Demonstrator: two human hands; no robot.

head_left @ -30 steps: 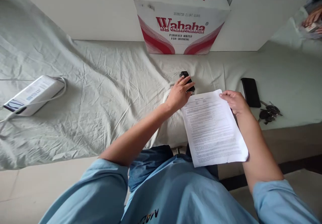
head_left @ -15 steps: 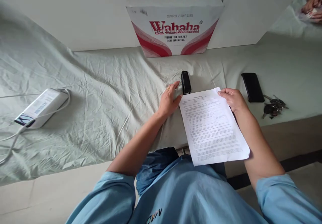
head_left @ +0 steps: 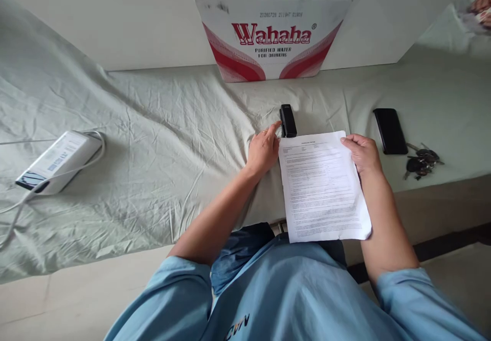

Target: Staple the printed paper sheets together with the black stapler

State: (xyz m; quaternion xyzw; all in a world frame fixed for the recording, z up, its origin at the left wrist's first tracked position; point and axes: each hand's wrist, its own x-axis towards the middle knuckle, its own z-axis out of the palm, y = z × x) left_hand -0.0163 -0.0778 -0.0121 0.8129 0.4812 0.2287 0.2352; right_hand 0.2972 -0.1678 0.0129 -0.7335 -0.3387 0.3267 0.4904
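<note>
Head view: wrinkled pale-green sheet (head_left: 153, 126).

Top: light blue short-sleeved shirt (head_left: 284, 290), loose and softly creased, filling the 6 o'clock edge.
Sleeves: wide cuffs ending above the elbows, one at 7 o'clock, one at 5 o'clock; forearms bare.
Marking: dark printed letters low on the chest near 6 o'clock, partly cut off, unreadable.
Legwear: darker blue denim (head_left: 233, 249) showing just above the shirt.
Left hand (head_left: 264, 149): a thin ring on one finger.
Right hand (head_left: 362, 153): no jewellery visible.
</note>
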